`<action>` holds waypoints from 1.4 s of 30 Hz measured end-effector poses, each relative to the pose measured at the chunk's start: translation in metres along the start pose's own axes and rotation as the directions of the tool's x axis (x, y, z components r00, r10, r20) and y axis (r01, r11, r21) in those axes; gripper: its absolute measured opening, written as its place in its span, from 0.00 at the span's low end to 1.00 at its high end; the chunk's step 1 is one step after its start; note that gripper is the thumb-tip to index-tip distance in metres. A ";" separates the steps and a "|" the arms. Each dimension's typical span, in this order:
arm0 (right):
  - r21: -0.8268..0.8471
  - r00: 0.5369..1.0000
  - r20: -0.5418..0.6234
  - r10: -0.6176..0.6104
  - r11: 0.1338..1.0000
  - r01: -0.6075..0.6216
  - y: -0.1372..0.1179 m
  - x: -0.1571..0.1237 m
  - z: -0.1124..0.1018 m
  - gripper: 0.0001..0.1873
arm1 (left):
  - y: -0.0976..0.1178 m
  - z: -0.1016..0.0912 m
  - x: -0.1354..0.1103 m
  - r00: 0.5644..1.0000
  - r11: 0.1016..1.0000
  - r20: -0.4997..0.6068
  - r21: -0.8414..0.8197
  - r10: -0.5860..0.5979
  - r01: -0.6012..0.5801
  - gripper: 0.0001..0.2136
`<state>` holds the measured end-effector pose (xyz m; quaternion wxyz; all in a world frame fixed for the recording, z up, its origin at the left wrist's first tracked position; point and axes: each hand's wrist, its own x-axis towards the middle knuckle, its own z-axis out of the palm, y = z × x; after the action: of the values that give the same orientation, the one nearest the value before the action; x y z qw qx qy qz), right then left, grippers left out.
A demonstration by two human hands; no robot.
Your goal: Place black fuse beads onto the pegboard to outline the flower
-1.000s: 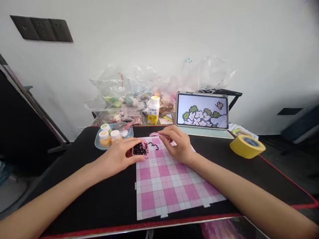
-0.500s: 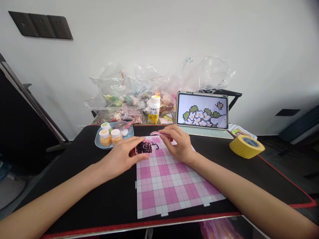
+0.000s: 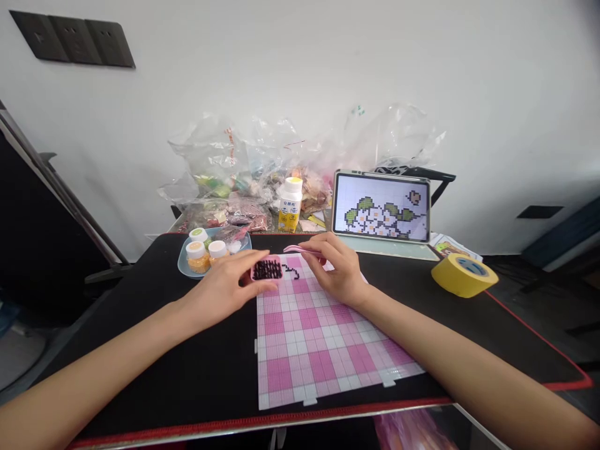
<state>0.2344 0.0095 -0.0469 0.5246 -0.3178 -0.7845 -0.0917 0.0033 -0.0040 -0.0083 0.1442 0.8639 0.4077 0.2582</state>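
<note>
Between the thumb and fingers of my left hand [image 3: 229, 279] is a small pink tray of black beads [image 3: 267, 269], held over the upper left part of a pink-and-white checked pegboard [image 3: 300, 337]. My right hand [image 3: 338, 269] is closed on pink tweezers [image 3: 302, 250], whose tips point left above the board's far edge. A short, bent line of black beads [image 3: 291, 271] sits on the board just right of the tray. Whether the tweezer tips hold a bead is too small to tell.
A blue plate [image 3: 185, 265] with several lidded bead jars stands left of the board. Behind are a white-and-yellow bottle [image 3: 290, 206], a heap of plastic bags [image 3: 225, 162] and a tablet [image 3: 380, 206] showing a pixel flower pattern. Yellow tape [image 3: 462, 275] lies at the right.
My left hand has shifted slightly left with the bead tray, uncovering a little more of the black bead line. My right hand and the tweezers have hardly moved.
</note>
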 end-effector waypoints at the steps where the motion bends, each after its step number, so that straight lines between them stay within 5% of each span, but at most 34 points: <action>1: 0.003 1.000 0.004 0.008 1.000 -0.008 0.000 0.000 0.000 0.08 | -0.001 0.000 0.000 1.000 1.000 -0.006 -0.006 -0.007 0.007 0.26; 6: 0.058 0.997 0.028 0.078 0.995 -0.079 -0.005 0.004 -0.002 0.08 | -0.002 0.002 -0.001 0.998 0.996 -0.053 -0.079 -0.042 0.038 0.27; 9: 0.148 0.970 0.140 0.199 0.964 -0.219 -0.015 0.010 -0.006 0.08 | 0.000 0.007 -0.003 0.999 0.984 0.021 -0.174 -0.030 0.033 0.25; 14: 0.217 0.784 0.492 0.378 0.819 -0.532 -0.027 0.015 -0.008 0.12 | 0.010 0.013 -0.006 0.991 0.906 0.033 -0.401 -0.130 0.133 0.28; 17: 0.345 0.713 0.613 0.340 0.697 -0.629 -0.027 0.014 -0.005 0.10 | 0.017 0.013 -0.006 0.962 0.772 0.113 -0.576 -0.249 0.268 0.29; 22: 0.477 0.660 0.669 0.343 0.483 -0.735 -0.028 0.015 -0.005 0.08 | 0.026 0.009 -0.006 0.922 0.524 0.233 -0.767 -0.309 0.370 0.32; 28: 0.407 0.598 0.685 0.416 0.463 -0.788 -0.032 0.020 -0.012 0.08 | 0.031 0.003 -0.005 0.918 0.229 0.365 -0.891 -0.156 0.393 0.18; 35: 0.439 0.657 0.629 0.416 0.507 -0.742 -0.033 0.019 -0.010 0.08 | 0.037 0.007 -0.003 0.808 -0.091 0.502 -0.861 -0.309 0.500 0.18; 42: 0.460 0.731 0.551 0.403 0.584 -0.669 -0.032 0.018 -0.009 0.11 | 0.038 0.006 -0.002 0.850 -0.181 0.482 -0.874 -0.212 0.451 0.16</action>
<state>0.2179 -0.0123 -0.0206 0.4347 -0.3603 -0.7171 0.4087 0.0292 -0.0292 0.0036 0.8171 0.3587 0.2857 0.3494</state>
